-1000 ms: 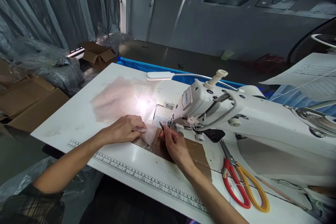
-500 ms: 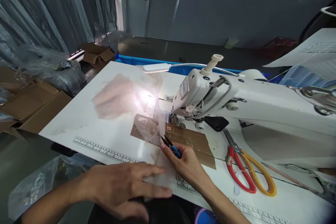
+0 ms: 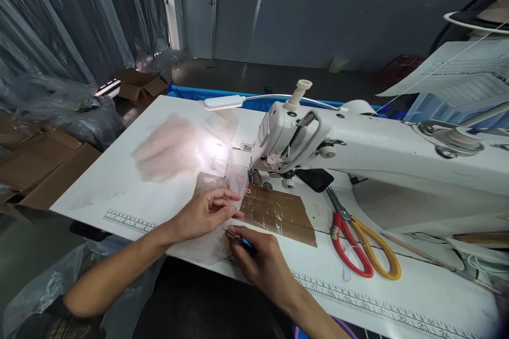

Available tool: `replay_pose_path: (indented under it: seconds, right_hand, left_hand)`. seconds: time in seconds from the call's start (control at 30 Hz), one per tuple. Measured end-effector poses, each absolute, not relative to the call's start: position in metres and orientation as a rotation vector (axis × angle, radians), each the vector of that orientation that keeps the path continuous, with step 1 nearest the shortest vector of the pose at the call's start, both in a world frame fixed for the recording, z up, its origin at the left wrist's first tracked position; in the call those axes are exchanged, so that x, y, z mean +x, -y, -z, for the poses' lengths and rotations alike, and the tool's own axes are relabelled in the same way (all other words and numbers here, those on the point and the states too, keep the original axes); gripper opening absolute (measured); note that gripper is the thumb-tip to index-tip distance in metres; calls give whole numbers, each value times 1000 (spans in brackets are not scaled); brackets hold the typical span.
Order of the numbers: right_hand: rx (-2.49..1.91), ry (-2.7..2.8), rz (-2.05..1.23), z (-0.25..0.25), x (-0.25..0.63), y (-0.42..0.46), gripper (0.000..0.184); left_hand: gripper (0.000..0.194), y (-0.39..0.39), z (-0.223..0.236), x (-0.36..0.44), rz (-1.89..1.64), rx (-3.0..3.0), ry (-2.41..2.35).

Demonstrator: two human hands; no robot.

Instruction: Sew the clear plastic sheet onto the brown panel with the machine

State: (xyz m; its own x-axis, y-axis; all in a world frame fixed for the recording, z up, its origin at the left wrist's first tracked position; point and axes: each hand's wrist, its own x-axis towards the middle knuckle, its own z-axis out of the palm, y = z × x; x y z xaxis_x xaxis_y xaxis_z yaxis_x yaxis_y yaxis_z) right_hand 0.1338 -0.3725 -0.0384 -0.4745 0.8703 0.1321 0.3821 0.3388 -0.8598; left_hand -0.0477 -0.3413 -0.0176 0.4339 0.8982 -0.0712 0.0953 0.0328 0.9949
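Thin, see-through pale fabric (image 3: 165, 148) is spread over the sewing table and runs in a narrow strip by the presser foot of a white sewing machine (image 3: 286, 132). My left hand (image 3: 210, 213) is closed on this fabric in front of the needle area, thumb and fingers together. Just below it, my right hand (image 3: 258, 257) grips small thread snips (image 3: 243, 243) with a blue handle. Their dark tips are close to my left fingertips and the fabric edge. Brown tape (image 3: 278, 212) covers part of the table beside the hands.
Large scissors (image 3: 366, 246) with red and yellow handles lie to the right, under the machine arm. A lit lamp (image 3: 225, 103) shines on the fabric. Printed rulers (image 3: 358, 302) run along the table's front edge. Cardboard boxes (image 3: 47, 164) and plastic bags stand on the left.
My left hand has moved up and right from the table edge and closed on the fabric. My right hand, holding the snips, has come slightly lower and nearer to me.
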Motion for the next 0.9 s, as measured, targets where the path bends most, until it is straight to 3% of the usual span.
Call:
replay_pose_path:
  seconds: [0.1,0.23,0.43,0.73,0.9]
  right_hand:
    - [-1067,2089,-977,39,140,373,21]
    - [-1152,2011,-979,31,148,365,29]
    - [-1332,1949,-1010,30,151,350,52]
    - [-1273,2120,-898,33,136,346,48]
    - [-1282,2081,-688,32,159,353,47]
  left_hand:
    - [30,339,18,-51,-810,1336,-949]
    - [41,338,16,-57,-784,1329,-930]
    - [51,336,16,-59,-721,1400,-910]
    - [52,335,21,-59,-678,1428,-874]
    - [72,340,-3,-89,-478,1544,-825]
